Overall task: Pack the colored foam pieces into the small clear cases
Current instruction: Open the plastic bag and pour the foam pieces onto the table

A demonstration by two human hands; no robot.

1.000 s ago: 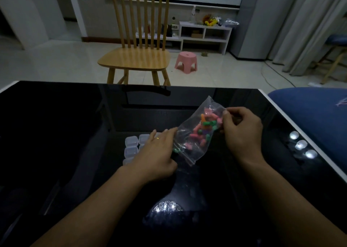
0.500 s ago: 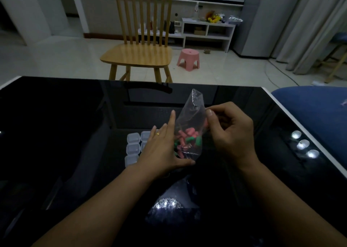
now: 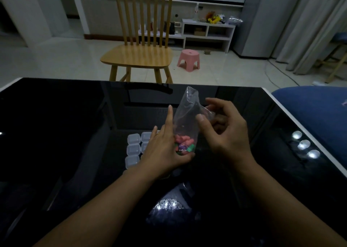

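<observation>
A clear plastic bag [image 3: 187,115] stands upright over the black table, with pink, green and purple foam pieces [image 3: 184,145] heaped in its bottom. My left hand [image 3: 165,149] cups the bag's lower end, thumb curled under it and forefinger straight up along its side. My right hand [image 3: 223,132] pinches the bag's upper right edge between thumb and fingers. Several small clear cases [image 3: 133,149] lie in a block on the table, just left of my left hand and partly hidden by it.
The glossy black table [image 3: 65,134] has a white edge on the right; a blue cushion [image 3: 319,115] lies beyond it. A wooden chair [image 3: 139,57] stands past the far edge. Another clear bag [image 3: 169,207] lies near me between my forearms.
The bag went from lying slanted between my hands to standing upright, and the foam pieces slid to its bottom. My left hand moved under it; my right fingers have loosened near its top.
</observation>
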